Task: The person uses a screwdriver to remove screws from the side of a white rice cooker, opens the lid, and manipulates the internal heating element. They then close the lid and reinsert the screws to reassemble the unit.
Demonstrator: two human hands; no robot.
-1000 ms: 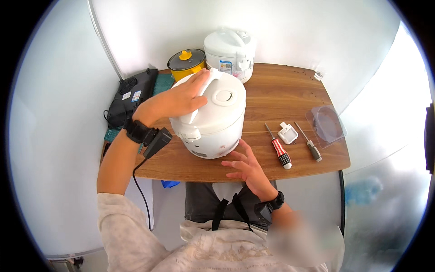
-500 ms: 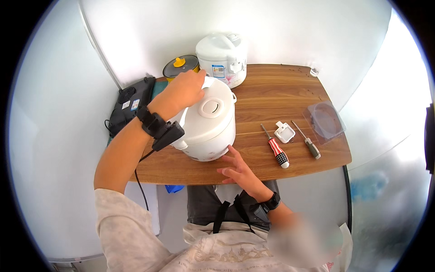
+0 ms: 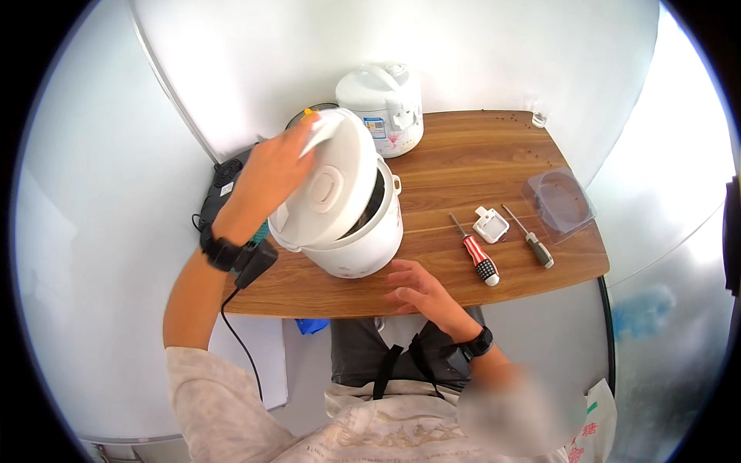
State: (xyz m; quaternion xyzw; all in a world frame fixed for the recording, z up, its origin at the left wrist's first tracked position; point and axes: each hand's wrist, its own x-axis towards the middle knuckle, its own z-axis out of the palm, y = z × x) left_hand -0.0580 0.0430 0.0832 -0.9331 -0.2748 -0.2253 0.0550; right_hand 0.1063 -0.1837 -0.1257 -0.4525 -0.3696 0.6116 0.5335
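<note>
A white rice cooker point(image 3: 361, 251) stands near the front of the wooden table, left of the middle. Its lid point(image 3: 349, 166), with a round steam vent on top, is tilted up toward the left, and a dark gap shows the inside on the right. My left hand point(image 3: 272, 177) is closed on the lid's white handle; some of its fingers are hidden. Close to the cooker's lower right side, over the table's front edge, my right hand point(image 3: 417, 287) is open with fingers apart, touching nothing.
Behind stands a second white rice cooker point(image 3: 394, 108), beside a partly hidden glass-lidded pot. A black appliance point(image 3: 218, 197) is at far left. On the right lie a red-striped screwdriver point(image 3: 480, 261), a small white plastic part point(image 3: 491, 225), a grey screwdriver point(image 3: 538, 248) and a clear plastic tray point(image 3: 562, 202).
My left hand has moved left and raised the lid, which lay closed on the cooker before. My right hand has drawn slightly away from the cooker's side.
</note>
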